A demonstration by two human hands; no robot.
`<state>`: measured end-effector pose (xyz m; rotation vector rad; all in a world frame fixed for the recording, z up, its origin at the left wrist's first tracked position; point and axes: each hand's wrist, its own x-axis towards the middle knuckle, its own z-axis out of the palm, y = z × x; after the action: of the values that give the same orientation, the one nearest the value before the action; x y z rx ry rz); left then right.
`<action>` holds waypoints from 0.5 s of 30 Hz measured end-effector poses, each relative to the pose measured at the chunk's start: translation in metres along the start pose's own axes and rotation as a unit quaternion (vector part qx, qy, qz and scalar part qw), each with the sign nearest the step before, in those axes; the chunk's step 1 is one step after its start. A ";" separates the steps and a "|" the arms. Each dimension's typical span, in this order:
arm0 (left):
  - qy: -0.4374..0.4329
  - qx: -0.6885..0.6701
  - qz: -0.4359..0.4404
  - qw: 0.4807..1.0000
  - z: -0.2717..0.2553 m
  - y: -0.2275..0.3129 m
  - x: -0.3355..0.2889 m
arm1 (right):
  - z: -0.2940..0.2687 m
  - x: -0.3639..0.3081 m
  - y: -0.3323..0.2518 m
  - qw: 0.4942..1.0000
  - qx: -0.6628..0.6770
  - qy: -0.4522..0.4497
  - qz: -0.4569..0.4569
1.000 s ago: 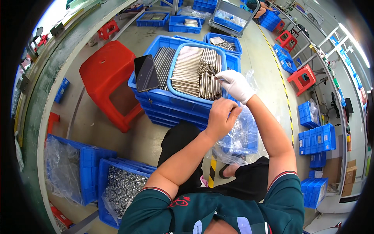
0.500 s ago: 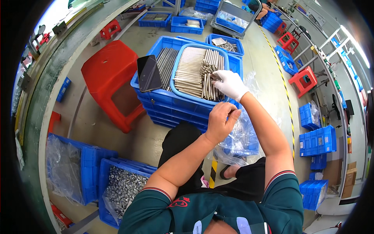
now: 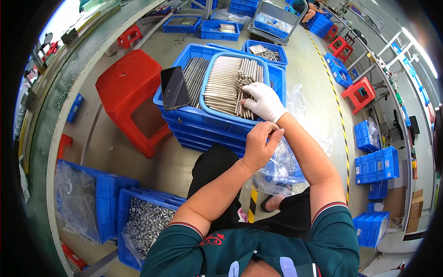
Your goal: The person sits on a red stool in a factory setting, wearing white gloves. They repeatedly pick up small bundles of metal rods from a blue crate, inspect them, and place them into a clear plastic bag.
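Apparently loosely curled, the bare left hand [image 3: 260, 144] hangs in front of the near right corner of a light blue tray [image 3: 228, 115], thumb close to the forefinger; I cannot tell whether anything sits between them, since the curled fingers hide the palm side. The white-gloved right hand [image 3: 265, 102] reaches over the right part of that tray, thumb and forefinger a little apart above the metal rods [image 3: 224, 81]; whether it grips one is hard to say, as the glove covers the rods beneath it. These rods lie in the tray in two groups: a broad, neat, pale row on the left and a narrower, more jumbled lot on the right, its lower end partly hidden by the hand. Left of the tray, darker rods [image 3: 195, 71] fill part of a blue crate [image 3: 165, 102], and a black phone [image 3: 174, 87] lies across its left edge, covering some of them. More crates stack below, their lower part hidden behind a black-trousered knee [image 3: 212, 166]. Right of the knee, a clear plastic bag [image 3: 279, 168] blurs whatever is under it. Beyond stand a red stool [image 3: 127, 78] to the left and, at the top edge, another person [image 3: 310, 10], cut off.
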<state>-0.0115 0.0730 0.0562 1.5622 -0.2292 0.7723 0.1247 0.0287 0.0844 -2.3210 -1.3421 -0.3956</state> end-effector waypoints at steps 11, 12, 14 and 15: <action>0.123 0.334 0.104 0.929 -0.027 -0.023 0.033 | -0.007 -0.004 0.011 0.998 0.041 -0.033 0.038; 0.089 0.348 0.075 0.930 -0.027 -0.023 0.030 | -0.006 -0.003 0.011 0.998 0.041 -0.040 0.041; 0.061 0.364 0.052 0.928 -0.024 -0.025 0.028 | -0.005 -0.002 0.014 0.997 0.044 -0.051 0.045; 0.067 0.366 0.059 0.926 -0.022 -0.027 0.029 | -0.003 0.000 0.016 0.996 0.048 -0.053 0.046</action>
<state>0.0177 0.1068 0.0508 2.1981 0.0869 1.1352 0.1385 0.0199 0.0835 -2.3423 -1.2683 -0.1773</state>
